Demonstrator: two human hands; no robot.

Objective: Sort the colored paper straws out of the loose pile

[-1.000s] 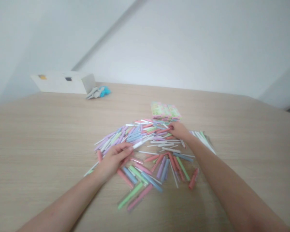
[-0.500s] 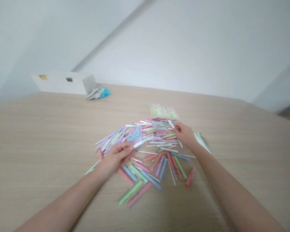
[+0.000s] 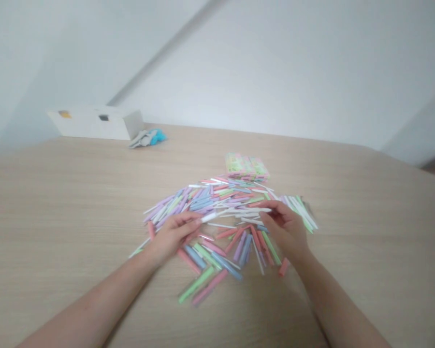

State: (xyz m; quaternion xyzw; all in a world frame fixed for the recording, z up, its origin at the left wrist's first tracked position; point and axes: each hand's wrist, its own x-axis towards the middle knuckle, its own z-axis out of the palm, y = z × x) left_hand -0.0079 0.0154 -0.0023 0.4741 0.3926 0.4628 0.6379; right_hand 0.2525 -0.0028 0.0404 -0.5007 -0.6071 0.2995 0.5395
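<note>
White stick (image 3: 209,217) juts rightward from the left grip (image 3: 174,237).

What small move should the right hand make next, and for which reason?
Perhaps the right hand should firmly pinch the end of the white stick before it: the hand is just there, but blur hides whether it grips. The left hand holds another white, pen-like stick, so it probably need not move.

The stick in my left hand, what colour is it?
White stick, showing best in the head view.
</note>
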